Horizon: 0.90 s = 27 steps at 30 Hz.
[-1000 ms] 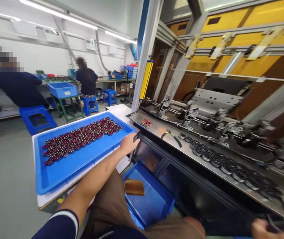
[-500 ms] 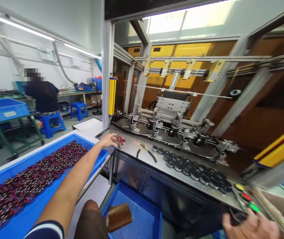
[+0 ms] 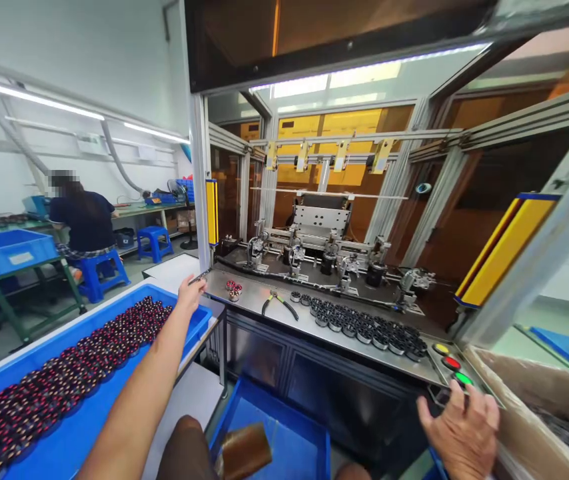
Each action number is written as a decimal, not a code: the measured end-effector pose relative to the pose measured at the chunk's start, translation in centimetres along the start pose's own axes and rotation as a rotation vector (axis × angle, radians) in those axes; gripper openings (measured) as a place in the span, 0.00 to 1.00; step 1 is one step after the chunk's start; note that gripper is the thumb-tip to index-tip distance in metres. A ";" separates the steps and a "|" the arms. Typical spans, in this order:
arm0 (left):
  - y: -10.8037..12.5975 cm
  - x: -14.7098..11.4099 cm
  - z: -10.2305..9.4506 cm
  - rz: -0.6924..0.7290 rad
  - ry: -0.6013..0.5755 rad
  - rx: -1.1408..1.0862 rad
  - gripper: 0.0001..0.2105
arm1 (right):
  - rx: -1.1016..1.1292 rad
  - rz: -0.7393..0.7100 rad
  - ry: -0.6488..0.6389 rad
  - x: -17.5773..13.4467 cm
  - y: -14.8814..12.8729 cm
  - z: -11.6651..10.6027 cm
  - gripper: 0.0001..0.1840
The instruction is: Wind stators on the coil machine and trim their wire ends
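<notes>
My left hand (image 3: pixel 192 295) reaches out over the left front corner of the metal ledge (image 3: pixel 254 308), its fingers extended beside a dark edge strip. No held part shows in it. Right of it lie a few wound motor cores (image 3: pixel 234 289) with red and copper colours. My right hand (image 3: pixel 464 427) is open, fingers spread, with its fingertips at the lit green button (image 3: pixel 462 379) on the control panel. A red button (image 3: pixel 451 363) and a yellow button (image 3: pixel 442 349) sit above. Pliers (image 3: pixel 280 303) and rows of black cores (image 3: pixel 364 323) lie between my hands.
A blue tray (image 3: pixel 192 333) of wound cores stands at left. Behind the ledge is a winding machine (image 3: pixel 322 223) between yellow side bars (image 3: pixel 507 247). A blue bin (image 3: pixel 284 417) is below, a lined box (image 3: pixel 514 377) at right. A person (image 3: pixel 84 213) sits at a far bench.
My left hand has moved left, away from the wound cores, to the ledge corner. My right hand stays by the green button, its fingertips now at it. The view has shifted.
</notes>
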State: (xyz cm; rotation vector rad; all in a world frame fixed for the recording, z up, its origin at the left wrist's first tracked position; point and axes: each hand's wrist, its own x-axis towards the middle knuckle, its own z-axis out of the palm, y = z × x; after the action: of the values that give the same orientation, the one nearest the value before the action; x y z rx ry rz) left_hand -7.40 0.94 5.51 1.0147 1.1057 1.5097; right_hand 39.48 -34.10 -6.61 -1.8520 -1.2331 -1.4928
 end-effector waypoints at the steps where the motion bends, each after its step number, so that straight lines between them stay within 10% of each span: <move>1: 0.4 -1.0 -0.1 0.007 0.005 -0.046 0.13 | 0.001 -0.004 0.004 0.0 0.1 -0.1 0.40; 11: 3.2 -14.9 2.1 0.133 -0.385 -0.293 0.32 | 0.058 -0.021 -0.001 0.6 0.6 -1.8 0.37; 19: 2.3 -23.3 0.8 0.198 -0.639 -0.225 0.32 | 0.370 0.315 -0.044 3.9 -4.8 -5.7 0.30; 27: -0.3 -26.0 2.5 0.448 -0.816 -0.063 0.35 | 1.410 0.471 -0.661 12.0 -16.3 -15.3 0.11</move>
State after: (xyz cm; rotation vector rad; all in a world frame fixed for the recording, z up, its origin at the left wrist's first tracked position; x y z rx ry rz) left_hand -0.20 -24.14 3.83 1.6992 0.2576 1.2343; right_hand 17.68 -33.92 6.42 -1.3474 -1.3548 0.3674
